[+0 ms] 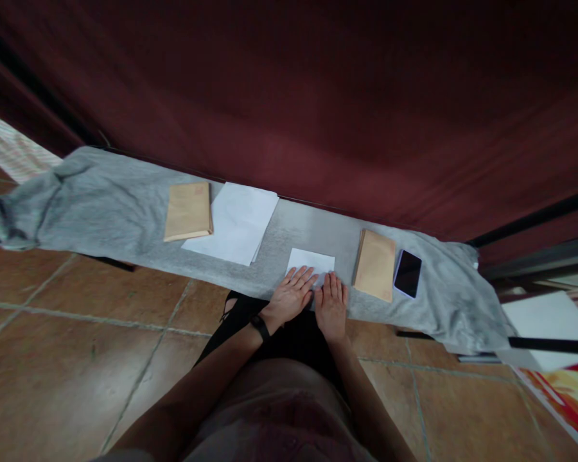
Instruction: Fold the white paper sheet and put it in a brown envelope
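Note:
Close to the front edge of the cloth-covered bench lies a small white sheet of paper [312,258], which looks folded. My left hand [291,294] rests flat on its left part with the fingers spread. On the right part, my right hand [332,301] lies flat, its fingers stretched out and fairly close together. Both palms face down, and part of the paper is hidden under them. To the right of my hands is a stack of brown envelopes [376,264]. Larger white sheets [243,221] lie to the left, beside another stack of brown envelopes [189,208].
A phone [407,274] with a dark screen lies right of the right-hand envelopes. Grey cloth [110,199] covers the narrow bench and bunches at both ends. A dark red curtain [289,115] hangs right behind it. Tiled floor [52,359] shows below.

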The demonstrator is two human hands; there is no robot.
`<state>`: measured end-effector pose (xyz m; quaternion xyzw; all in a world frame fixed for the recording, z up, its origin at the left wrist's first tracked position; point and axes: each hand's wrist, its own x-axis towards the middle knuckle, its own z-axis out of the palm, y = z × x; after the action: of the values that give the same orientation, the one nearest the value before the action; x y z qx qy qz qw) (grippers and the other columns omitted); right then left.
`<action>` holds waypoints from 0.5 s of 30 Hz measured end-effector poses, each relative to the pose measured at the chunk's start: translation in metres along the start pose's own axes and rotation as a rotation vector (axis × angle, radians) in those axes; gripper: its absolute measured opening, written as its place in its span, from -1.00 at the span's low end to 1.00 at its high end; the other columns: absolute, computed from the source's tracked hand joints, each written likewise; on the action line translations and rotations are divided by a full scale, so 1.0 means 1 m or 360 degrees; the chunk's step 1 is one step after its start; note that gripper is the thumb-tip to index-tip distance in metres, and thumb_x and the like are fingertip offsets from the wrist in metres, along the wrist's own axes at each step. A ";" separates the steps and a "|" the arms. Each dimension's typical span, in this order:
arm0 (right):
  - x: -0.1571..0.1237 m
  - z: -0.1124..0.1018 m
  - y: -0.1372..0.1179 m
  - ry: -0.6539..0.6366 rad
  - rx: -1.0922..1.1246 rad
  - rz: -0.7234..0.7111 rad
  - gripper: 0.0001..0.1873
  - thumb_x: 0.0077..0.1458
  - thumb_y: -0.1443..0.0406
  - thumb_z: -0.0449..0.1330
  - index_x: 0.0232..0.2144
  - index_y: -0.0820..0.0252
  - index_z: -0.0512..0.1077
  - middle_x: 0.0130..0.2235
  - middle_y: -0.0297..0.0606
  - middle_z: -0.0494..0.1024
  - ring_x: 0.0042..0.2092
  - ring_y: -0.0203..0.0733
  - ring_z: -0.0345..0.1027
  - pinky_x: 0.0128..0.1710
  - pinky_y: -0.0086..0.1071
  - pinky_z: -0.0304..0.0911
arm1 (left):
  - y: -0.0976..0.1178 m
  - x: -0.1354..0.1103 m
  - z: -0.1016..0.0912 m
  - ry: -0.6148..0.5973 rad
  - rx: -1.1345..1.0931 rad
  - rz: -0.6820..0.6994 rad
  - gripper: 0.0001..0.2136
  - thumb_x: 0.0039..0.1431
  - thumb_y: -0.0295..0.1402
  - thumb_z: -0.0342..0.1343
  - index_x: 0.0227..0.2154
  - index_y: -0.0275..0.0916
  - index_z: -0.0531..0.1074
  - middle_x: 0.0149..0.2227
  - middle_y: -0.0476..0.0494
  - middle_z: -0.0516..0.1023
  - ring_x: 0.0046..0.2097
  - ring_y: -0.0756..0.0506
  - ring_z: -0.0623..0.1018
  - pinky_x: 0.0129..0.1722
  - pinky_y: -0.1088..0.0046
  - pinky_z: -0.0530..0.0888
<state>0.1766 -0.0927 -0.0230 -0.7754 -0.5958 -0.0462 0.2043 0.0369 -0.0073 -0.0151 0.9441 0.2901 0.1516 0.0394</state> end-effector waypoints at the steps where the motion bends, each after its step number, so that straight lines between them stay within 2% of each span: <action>1: 0.004 0.000 -0.001 -0.0017 0.0014 -0.0024 -0.42 0.45 0.19 -0.22 0.33 0.40 0.18 0.35 0.11 0.23 0.39 0.06 0.04 0.35 0.10 -0.08 | 0.000 0.000 0.001 -0.0002 0.0001 0.0002 -0.52 0.39 -0.32 -0.12 0.34 -0.19 0.20 0.41 -0.13 0.15 0.42 -0.13 0.13 0.43 0.10 0.02; 7: 0.021 0.003 -0.011 -0.0159 0.0077 -0.0202 -0.43 0.45 0.20 -0.22 0.32 0.36 0.22 0.35 0.03 0.26 0.39 -0.06 0.04 0.39 -0.02 -0.10 | 0.001 0.000 0.004 0.0009 0.0005 0.0015 -0.50 0.35 -0.38 -0.13 0.31 -0.37 0.23 0.38 -0.30 0.19 0.43 -0.17 0.13 0.43 0.06 0.06; 12: 0.021 0.010 -0.013 -0.0138 0.0080 -0.0172 -0.41 0.45 0.17 -0.23 0.35 0.38 0.16 0.37 0.04 0.22 0.40 -0.07 0.03 0.39 -0.03 -0.07 | 0.002 0.001 0.004 0.0018 0.0030 -0.0001 -0.48 0.33 -0.43 -0.17 0.32 -0.50 0.18 0.39 -0.39 0.15 0.43 -0.19 0.10 0.43 0.09 0.06; 15: 0.019 0.010 -0.013 -0.0120 0.0065 -0.0155 -0.40 0.46 0.17 -0.25 0.35 0.40 0.16 0.37 0.05 0.20 0.41 -0.06 0.01 0.39 -0.03 -0.08 | 0.003 0.001 0.005 0.0014 0.0032 -0.0015 -0.47 0.33 -0.45 -0.17 0.34 -0.48 0.14 0.39 -0.36 0.14 0.44 -0.18 0.08 0.44 0.11 0.04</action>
<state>0.1679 -0.0688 -0.0228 -0.7424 -0.6408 -0.0145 0.1950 0.0403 -0.0093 -0.0191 0.9424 0.2961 0.1526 0.0293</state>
